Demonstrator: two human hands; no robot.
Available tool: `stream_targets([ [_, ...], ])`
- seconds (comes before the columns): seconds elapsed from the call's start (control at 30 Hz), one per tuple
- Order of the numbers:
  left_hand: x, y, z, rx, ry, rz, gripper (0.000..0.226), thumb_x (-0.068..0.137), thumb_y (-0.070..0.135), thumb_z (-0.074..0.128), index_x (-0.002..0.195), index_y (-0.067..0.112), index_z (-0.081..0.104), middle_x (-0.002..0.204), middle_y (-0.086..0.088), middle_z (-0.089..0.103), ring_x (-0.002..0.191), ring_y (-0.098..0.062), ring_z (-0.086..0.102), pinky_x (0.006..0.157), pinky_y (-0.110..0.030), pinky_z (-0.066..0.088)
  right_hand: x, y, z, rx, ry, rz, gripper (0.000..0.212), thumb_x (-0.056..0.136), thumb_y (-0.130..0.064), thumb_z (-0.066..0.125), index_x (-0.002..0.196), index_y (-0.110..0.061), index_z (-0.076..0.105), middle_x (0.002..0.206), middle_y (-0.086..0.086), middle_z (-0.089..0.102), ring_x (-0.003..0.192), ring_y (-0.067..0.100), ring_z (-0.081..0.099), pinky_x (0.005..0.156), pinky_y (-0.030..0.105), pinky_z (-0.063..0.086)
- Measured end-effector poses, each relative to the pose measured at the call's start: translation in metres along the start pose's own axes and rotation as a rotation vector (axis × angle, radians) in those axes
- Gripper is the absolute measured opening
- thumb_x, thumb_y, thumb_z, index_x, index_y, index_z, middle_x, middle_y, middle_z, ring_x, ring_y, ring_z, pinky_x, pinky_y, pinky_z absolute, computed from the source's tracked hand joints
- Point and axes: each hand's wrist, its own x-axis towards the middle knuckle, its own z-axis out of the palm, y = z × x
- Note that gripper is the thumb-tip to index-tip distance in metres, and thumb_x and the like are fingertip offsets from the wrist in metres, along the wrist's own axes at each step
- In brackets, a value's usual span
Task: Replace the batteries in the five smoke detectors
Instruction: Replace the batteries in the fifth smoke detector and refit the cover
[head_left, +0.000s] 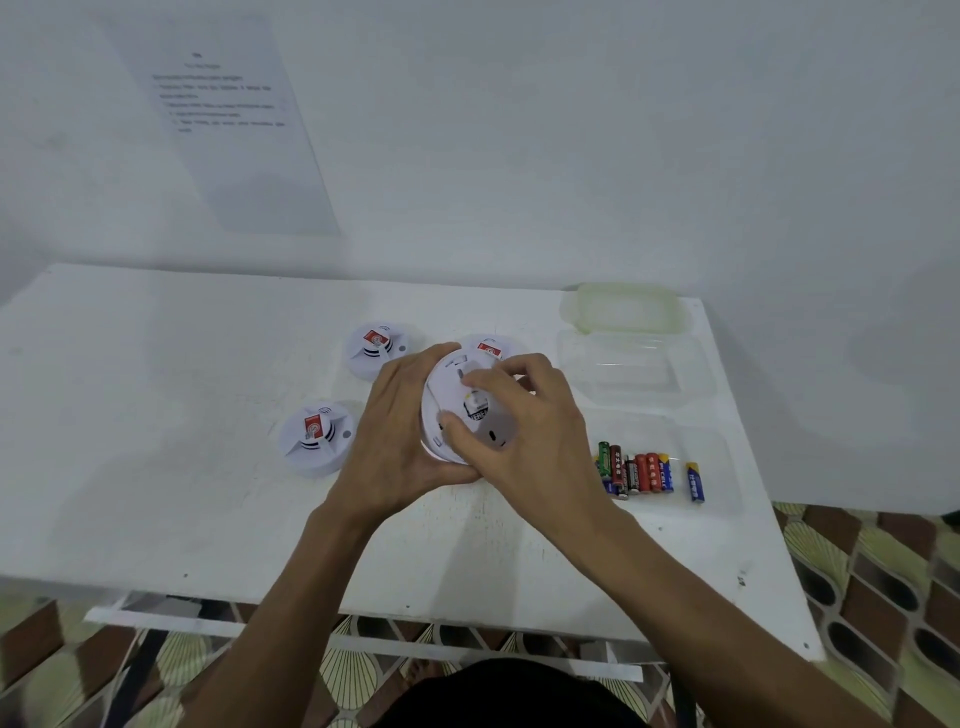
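Note:
My left hand (400, 441) grips a white round smoke detector (447, 400), tilted with its back towards me. A battery (477, 408) sits in its open compartment. My right hand (524, 426) lies over the detector, thumb and fingers curled on its back around the battery. Three more white detectors with red labels lie face up on the table: one at the left (316, 437), one behind (378, 349), one partly hidden behind my hands (491, 347). Several loose batteries (636, 470) lie in a row to the right, with a blue one (695, 482) apart.
The white table (156, 415) stands against a white wall. A clear plastic container (634, 369) and its lid (623, 307) stand at the back right. A printed sheet (228, 119) hangs on the wall. Patterned floor shows past the table's right and front edges.

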Motion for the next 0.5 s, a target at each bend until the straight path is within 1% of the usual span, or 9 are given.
stream_targets([
  [0.03, 0.0, -0.003, 0.0, -0.038, 0.009, -0.033, 0.068, 0.067, 0.087, 0.046, 0.126, 0.072, 0.015, 0.133, 0.05, 0.025, 0.125, 0.023, 0.024, 0.111, -0.014, 0.017, 0.0, -0.002, 0.001, -0.006, 0.01, 0.007, 0.037, 0.079, -0.04, 0.07, 0.111, -0.021, 0.069, 0.111, 0.003, 0.054, 0.1, 0.017, 0.052, 0.079, 0.021, 0.04],
  [0.13, 0.002, -0.004, -0.001, 0.007, 0.037, 0.049, 0.07, 0.075, 0.08, 0.046, 0.134, 0.063, 0.013, 0.139, 0.045, 0.02, 0.129, 0.019, 0.022, 0.11, -0.01, 0.016, -0.001, -0.008, 0.002, -0.006, -0.003, 0.046, 0.042, 0.078, -0.042, 0.068, 0.115, -0.022, 0.067, 0.105, 0.003, 0.051, 0.096, 0.016, 0.049, 0.074, 0.016, 0.035],
  [0.2, 0.003, -0.003, -0.001, 0.017, 0.044, 0.048, 0.068, 0.076, 0.08, 0.044, 0.134, 0.063, 0.014, 0.139, 0.043, 0.022, 0.128, 0.021, 0.021, 0.109, -0.008, 0.016, 0.0, -0.011, 0.001, -0.005, -0.038, 0.085, 0.044, 0.078, -0.043, 0.068, 0.118, -0.024, 0.064, 0.101, 0.0, 0.046, 0.094, 0.016, 0.049, 0.072, 0.019, 0.038],
  [0.23, 0.003, -0.004, 0.0, 0.015, 0.054, 0.054, 0.07, 0.076, 0.078, 0.047, 0.136, 0.057, 0.019, 0.139, 0.035, 0.026, 0.128, 0.018, 0.023, 0.109, -0.009, 0.017, 0.001, -0.013, 0.0, -0.003, -0.053, 0.107, 0.045, 0.078, -0.043, 0.069, 0.119, -0.025, 0.062, 0.101, 0.0, 0.046, 0.094, 0.017, 0.049, 0.073, 0.022, 0.041],
  [0.3, 0.005, -0.005, 0.002, 0.059, 0.098, 0.101, 0.077, 0.076, 0.067, 0.059, 0.138, 0.031, 0.032, 0.137, 0.017, 0.036, 0.129, 0.004, 0.032, 0.111, -0.018, 0.022, 0.003, -0.016, -0.001, -0.009, -0.056, 0.149, 0.046, 0.078, -0.044, 0.07, 0.119, -0.026, 0.059, 0.102, 0.001, 0.047, 0.096, 0.019, 0.05, 0.075, 0.026, 0.045],
  [0.33, 0.006, -0.005, 0.002, 0.083, 0.109, 0.124, 0.079, 0.074, 0.059, 0.065, 0.137, 0.021, 0.035, 0.136, 0.011, 0.04, 0.128, -0.003, 0.036, 0.11, -0.023, 0.025, 0.004, -0.017, -0.001, -0.019, -0.053, 0.161, 0.047, 0.078, -0.044, 0.069, 0.119, -0.026, 0.058, 0.103, 0.001, 0.048, 0.097, 0.019, 0.05, 0.075, 0.026, 0.043],
  [0.37, 0.006, -0.007, 0.002, 0.104, 0.118, 0.147, 0.08, 0.071, 0.053, 0.069, 0.134, 0.016, 0.038, 0.135, 0.006, 0.044, 0.127, -0.01, 0.041, 0.11, -0.028, 0.028, 0.004, -0.019, -0.001, -0.03, -0.05, 0.169, 0.046, 0.078, -0.045, 0.069, 0.119, -0.026, 0.058, 0.104, 0.001, 0.048, 0.098, 0.019, 0.05, 0.074, 0.024, 0.041],
  [0.43, 0.007, -0.005, 0.002, 0.14, 0.129, 0.154, 0.081, 0.069, 0.049, 0.072, 0.132, 0.008, 0.042, 0.133, -0.004, 0.049, 0.123, -0.021, 0.046, 0.107, -0.035, 0.033, 0.004, -0.022, 0.0, -0.045, -0.031, 0.18, 0.047, 0.078, -0.044, 0.069, 0.119, -0.025, 0.057, 0.103, -0.001, 0.046, 0.098, 0.018, 0.048, 0.074, 0.023, 0.036],
  [0.5, 0.006, -0.003, 0.001, 0.162, 0.141, 0.148, 0.08, 0.074, 0.054, 0.069, 0.13, 0.002, 0.046, 0.131, -0.007, 0.051, 0.122, -0.024, 0.047, 0.106, -0.034, 0.033, 0.003, -0.026, 0.003, -0.053, -0.001, 0.193, 0.048, 0.078, -0.044, 0.069, 0.118, -0.021, 0.056, 0.103, -0.001, 0.047, 0.098, 0.018, 0.047, 0.073, 0.023, 0.035],
])
